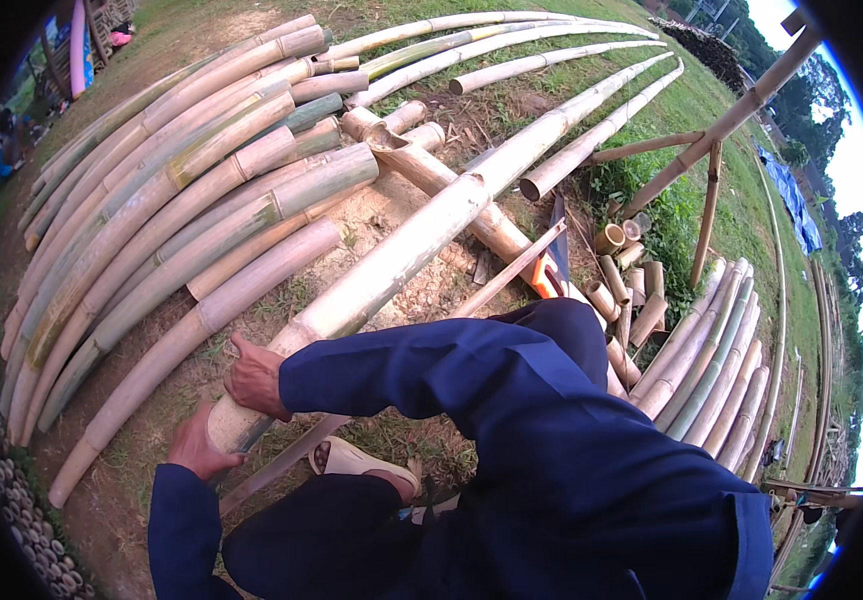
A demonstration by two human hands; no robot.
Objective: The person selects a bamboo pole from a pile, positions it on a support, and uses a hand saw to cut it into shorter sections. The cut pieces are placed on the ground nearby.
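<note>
A long, thick bamboo pole (382, 270) runs from near my body toward the far right, resting across another bamboo pole (422, 170) with a notch cut in it. My left hand (202, 445) wraps round the near end of the long pole, by its cut rim. Just above it my right hand (257, 378) grips the same pole from the top, thumb raised. Beside my right knee, an orange-handled tool (550, 281) with a dark blade, seemingly a handsaw, is partly hidden by the knee and a thin wooden strip (512, 270).
Many bamboo poles (242, 205) lie stacked at left. Short bamboo offcuts (642, 295) are heaped at right, near more poles (707, 350). A slanted post frame (717, 130) stands at the far right. My sandalled foot (367, 465) is below the pole.
</note>
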